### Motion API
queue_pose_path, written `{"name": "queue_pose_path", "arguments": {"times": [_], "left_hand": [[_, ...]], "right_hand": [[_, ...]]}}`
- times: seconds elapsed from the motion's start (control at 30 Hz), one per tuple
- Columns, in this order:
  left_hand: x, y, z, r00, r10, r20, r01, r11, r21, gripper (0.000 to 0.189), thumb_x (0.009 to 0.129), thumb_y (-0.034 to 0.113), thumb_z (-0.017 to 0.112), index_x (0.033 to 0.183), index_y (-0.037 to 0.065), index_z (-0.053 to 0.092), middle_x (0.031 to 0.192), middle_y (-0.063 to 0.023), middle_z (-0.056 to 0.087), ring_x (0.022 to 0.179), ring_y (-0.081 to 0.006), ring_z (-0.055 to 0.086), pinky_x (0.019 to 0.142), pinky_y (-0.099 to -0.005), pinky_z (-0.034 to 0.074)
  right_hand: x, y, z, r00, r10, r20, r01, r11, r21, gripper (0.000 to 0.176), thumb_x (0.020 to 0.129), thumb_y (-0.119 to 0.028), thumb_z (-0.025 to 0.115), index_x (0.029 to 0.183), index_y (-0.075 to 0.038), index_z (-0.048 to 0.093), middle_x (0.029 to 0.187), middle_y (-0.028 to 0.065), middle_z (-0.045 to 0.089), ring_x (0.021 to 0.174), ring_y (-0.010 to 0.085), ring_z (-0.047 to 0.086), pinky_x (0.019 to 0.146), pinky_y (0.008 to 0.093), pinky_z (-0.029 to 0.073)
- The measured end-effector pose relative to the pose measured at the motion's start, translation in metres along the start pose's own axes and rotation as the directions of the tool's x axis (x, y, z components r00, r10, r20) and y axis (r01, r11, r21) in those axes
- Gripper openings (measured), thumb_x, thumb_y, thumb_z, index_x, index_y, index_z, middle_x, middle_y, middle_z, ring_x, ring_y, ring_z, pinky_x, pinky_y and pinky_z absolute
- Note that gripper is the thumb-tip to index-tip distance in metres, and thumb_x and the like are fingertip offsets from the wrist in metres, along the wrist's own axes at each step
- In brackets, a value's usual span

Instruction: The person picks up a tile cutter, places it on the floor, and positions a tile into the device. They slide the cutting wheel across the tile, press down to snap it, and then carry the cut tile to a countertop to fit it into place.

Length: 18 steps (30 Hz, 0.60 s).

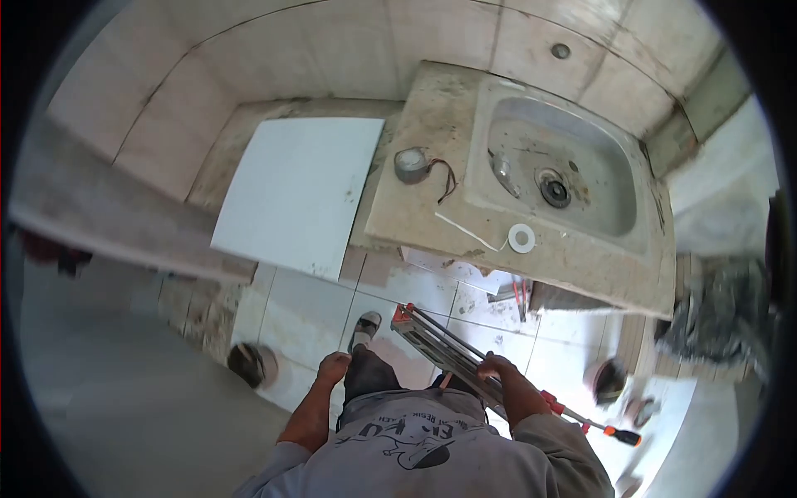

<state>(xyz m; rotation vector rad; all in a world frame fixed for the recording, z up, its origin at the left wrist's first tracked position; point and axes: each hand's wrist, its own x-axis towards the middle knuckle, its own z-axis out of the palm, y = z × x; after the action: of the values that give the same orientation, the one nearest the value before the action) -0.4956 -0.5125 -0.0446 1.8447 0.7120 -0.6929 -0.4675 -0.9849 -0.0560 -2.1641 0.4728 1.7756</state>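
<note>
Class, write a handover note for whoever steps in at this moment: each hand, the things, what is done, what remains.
Left hand: rests on the knee, holding nothing.
Right hand: grip shut on the tile cutter, held slanting over the floor.
White tile: flat on the ledge beside the sink.
Done: cutter in hand.
Remaining: tile whole, not yet on the cutter.

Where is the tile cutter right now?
In the head view, the tile cutter is low, right of centre, over the tiled floor, gripped by the right hand, in front of the sink counter.
</note>
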Motion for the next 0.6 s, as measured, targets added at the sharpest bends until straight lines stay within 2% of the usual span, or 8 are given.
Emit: {"name": "queue_pose_path", "arguments": {"times": [0.03, 0.1, 0.17, 0.2, 0.3, 0.37, 0.47, 0.6], "left_hand": [[0.025, 0.018, -0.015, 0.995, 0.061, 0.073, -0.072, 0.983, 0.169, 0.035, 0.082, 0.033, 0.057, 0.098, 0.003, 0.065, 0.095, -0.0129, 0.066, 0.09, -0.0223, 0.062, 0.08, -0.0321, 0.047], [0.058, 0.056, -0.047, 0.964, 0.101, 0.246, -0.199, 0.888, 0.415, 0.039, 0.083, 0.037, 0.055, 0.105, 0.006, 0.064, 0.103, -0.0144, 0.065, 0.102, -0.0267, 0.06, 0.089, -0.0347, 0.044], [0.082, 0.079, -0.081, 0.91, 0.134, 0.391, -0.327, 0.812, 0.483, 0.04, 0.083, 0.038, 0.054, 0.106, 0.007, 0.063, 0.104, -0.0142, 0.065, 0.102, -0.0272, 0.06, 0.089, -0.0349, 0.044], [0.084, 0.083, -0.094, 0.858, 0.149, 0.491, -0.423, 0.747, 0.513, 0.041, 0.083, 0.039, 0.054, 0.107, 0.007, 0.063, 0.104, -0.014, 0.064, 0.102, -0.0277, 0.06, 0.088, -0.0351, 0.045], [0.096, 0.089, -0.133, 0.827, 0.035, 0.561, -0.419, 0.705, 0.573, 0.042, 0.083, 0.041, 0.054, 0.107, 0.008, 0.063, 0.104, -0.0142, 0.064, 0.1, -0.0275, 0.06, 0.087, -0.0355, 0.045], [0.114, 0.097, -0.143, 0.798, -0.026, 0.603, -0.454, 0.632, 0.628, 0.042, 0.082, 0.042, 0.055, 0.105, 0.008, 0.063, 0.103, -0.0141, 0.065, 0.099, -0.0271, 0.061, 0.087, -0.0355, 0.045], [0.125, 0.098, -0.148, 0.763, -0.08, 0.641, -0.566, 0.395, 0.723, 0.038, 0.082, 0.04, 0.055, 0.099, 0.009, 0.066, 0.101, -0.015, 0.065, 0.099, -0.029, 0.061, 0.086, -0.0373, 0.046], [0.138, 0.116, -0.127, 0.694, -0.08, 0.716, -0.662, 0.322, 0.677, 0.038, 0.082, 0.039, 0.055, 0.101, 0.008, 0.064, 0.1, -0.0168, 0.065, 0.097, -0.0316, 0.061, 0.085, -0.0393, 0.046]], "right_hand": [[0.05, 0.0, 0.028, 1.0, -0.028, -0.012, 0.027, 0.993, -0.113, 0.089, 0.06, -0.023, 0.069, 0.136, -0.002, 0.029, 0.13, 0.0253, 0.045, 0.12, 0.0381, 0.046, 0.097, 0.0403, 0.041], [0.02, -0.04, 0.037, 0.999, 0.047, -0.002, -0.047, 0.998, 0.037, 0.092, 0.061, -0.024, 0.068, 0.139, -0.002, 0.025, 0.132, 0.0266, 0.042, 0.123, 0.0387, 0.043, 0.1, 0.0418, 0.039], [-0.038, -0.096, 0.047, 0.991, 0.125, -0.037, -0.12, 0.987, 0.109, 0.102, 0.062, -0.029, 0.067, 0.143, -0.002, 0.012, 0.136, 0.0285, 0.036, 0.127, 0.0396, 0.037, 0.106, 0.0449, 0.029], [-0.033, -0.104, 0.067, 0.987, 0.158, -0.039, -0.139, 0.945, 0.294, 0.096, 0.062, -0.03, 0.066, 0.14, 0.003, 0.02, 0.134, 0.0269, 0.04, 0.126, 0.0404, 0.038, 0.109, 0.0448, 0.023], [-0.084, -0.154, 0.081, 0.994, 0.097, 0.054, -0.111, 0.904, 0.412, 0.087, 0.064, -0.029, 0.065, 0.135, 0.004, 0.028, 0.13, 0.0265, 0.045, 0.124, 0.04, 0.04, 0.107, 0.0442, 0.025], [-0.061, -0.17, 0.131, 0.989, 0.15, -0.003, -0.124, 0.824, 0.552, 0.078, 0.066, -0.031, 0.064, 0.13, 0.003, 0.035, 0.126, 0.0257, 0.049, 0.121, 0.0396, 0.044, 0.106, 0.0435, 0.028], [-0.081, -0.202, 0.162, 0.959, 0.279, -0.046, -0.18, 0.73, 0.66, 0.078, 0.067, -0.032, 0.064, 0.131, 0.002, 0.035, 0.127, 0.025, 0.049, 0.119, 0.039, 0.047, 0.103, 0.0435, 0.032], [-0.076, -0.212, 0.214, 0.911, 0.413, 0.018, -0.249, 0.513, 0.821, 0.076, 0.068, -0.033, 0.065, 0.129, 0.002, 0.037, 0.126, 0.0266, 0.048, 0.117, 0.0383, 0.049, 0.101, 0.043, 0.036]]}}
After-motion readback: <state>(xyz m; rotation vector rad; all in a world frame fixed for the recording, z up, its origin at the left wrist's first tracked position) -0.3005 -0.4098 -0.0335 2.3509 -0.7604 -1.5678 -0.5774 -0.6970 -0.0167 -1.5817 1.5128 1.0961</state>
